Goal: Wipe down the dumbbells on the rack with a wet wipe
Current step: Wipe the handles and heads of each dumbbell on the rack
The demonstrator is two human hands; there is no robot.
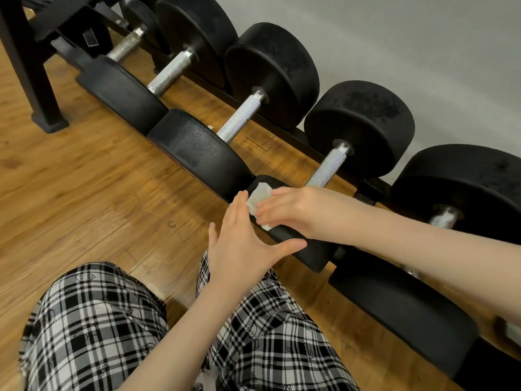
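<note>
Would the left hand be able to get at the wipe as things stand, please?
Probably yes: the left hand lies open beside the wipe, fingertips at its edge, though the right hand presses flat over most of it.

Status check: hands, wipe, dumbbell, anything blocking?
Right hand flat, pressing wipe on near dumbbell head. Left hand open, braced against it. Nothing blocking.

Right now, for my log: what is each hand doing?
Left hand: open, fingers straight, resting against the dumbbell beside the wipe.
Right hand: open, flat fingers pressing the wipe onto the dumbbell.
</note>
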